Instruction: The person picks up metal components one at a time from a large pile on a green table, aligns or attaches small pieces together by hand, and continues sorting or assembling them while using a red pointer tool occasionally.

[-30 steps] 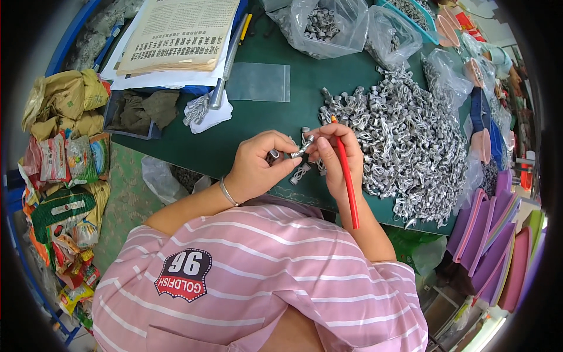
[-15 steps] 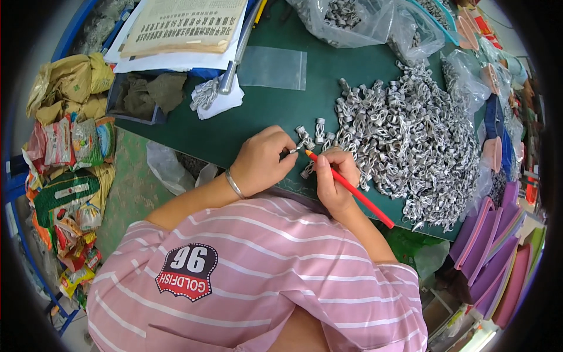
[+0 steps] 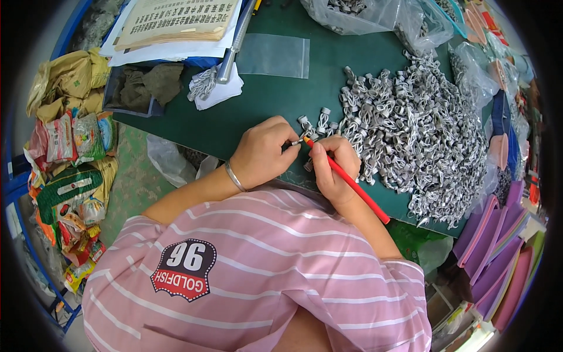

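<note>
The left hand [image 3: 265, 154] is positioned over the near edge of the green table [image 3: 275, 97]. Its grip pinches a small metal piece [image 3: 297, 142] between thumb and forefinger, with one end projecting toward the right. This hold probably leaves the projecting end accessible while steadying the rest; the fingers hide most of the piece.

The right hand [image 3: 337, 168] holds a red pencil [image 3: 359, 191]. Its grip is pressed together around the shaft near the tip, in a writing hold, presumably for fine control. The pencil slants down to the right, its tip at the metal piece; whether the two touch cannot be told.

A few loose metal loops [image 3: 324, 120] lie just beyond the fingertips. The large pile of metal loops [image 3: 410, 141] is to the right of the right hand, likely placed there for short reach. A flat clear bag [image 3: 274, 56] lies farther back, apart from the pile. Filled plastic bags [image 3: 358, 16] stand behind the pile, apparently to contain further parts.
</note>
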Tool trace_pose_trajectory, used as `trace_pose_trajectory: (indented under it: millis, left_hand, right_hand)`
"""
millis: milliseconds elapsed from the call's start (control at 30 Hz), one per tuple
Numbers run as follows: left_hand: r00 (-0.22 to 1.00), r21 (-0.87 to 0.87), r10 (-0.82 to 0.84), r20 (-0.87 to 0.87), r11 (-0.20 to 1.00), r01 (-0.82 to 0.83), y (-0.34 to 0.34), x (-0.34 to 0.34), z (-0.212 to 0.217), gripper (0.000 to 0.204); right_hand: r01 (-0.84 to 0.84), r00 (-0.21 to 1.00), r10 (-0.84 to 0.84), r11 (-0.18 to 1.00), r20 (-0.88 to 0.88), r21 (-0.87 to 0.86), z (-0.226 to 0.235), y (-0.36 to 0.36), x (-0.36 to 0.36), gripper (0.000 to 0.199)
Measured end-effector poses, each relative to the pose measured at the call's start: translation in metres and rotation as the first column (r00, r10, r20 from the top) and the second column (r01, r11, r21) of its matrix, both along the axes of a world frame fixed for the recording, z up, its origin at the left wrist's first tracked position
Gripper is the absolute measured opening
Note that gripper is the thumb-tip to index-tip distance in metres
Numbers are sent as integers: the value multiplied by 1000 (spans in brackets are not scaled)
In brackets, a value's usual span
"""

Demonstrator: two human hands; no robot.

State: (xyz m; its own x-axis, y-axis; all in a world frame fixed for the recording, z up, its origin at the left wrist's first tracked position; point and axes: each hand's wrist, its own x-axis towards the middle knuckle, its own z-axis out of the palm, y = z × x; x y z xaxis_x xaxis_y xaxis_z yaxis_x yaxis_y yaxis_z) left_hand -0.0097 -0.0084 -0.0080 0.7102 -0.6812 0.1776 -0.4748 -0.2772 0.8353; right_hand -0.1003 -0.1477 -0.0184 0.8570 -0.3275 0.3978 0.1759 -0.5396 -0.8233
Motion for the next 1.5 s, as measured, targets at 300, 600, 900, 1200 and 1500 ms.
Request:
trace_pose_trajectory:
  millis: [300,600,900,1200,1500]
  left_hand:
    - [999,5,-28,-36,1000,28,1,3,4,10]
    - [990,-218,-33,-137,976,3,4,5,20,21]
    - [994,-335,-80,-74,941,51,2,6,19,22]
    - [905,-339,-76,-418,938,-78,6,-2,14,20]
    - [838,-284,-71,-541,953,-102,4,0,12,12]
  right_hand:
    - [88,996,-81,953,-36,291,5,3,-2,4]
    - [-75,989,137,773,-51,630,22,-8,5,21]
    - [-145,982,67,866,176,478,17,-5,0,37]
    - [-245,925,210,967,317,75,51,-12,18,37]
    - [164,921,-114,981,373,-106,100,-92,121,24]
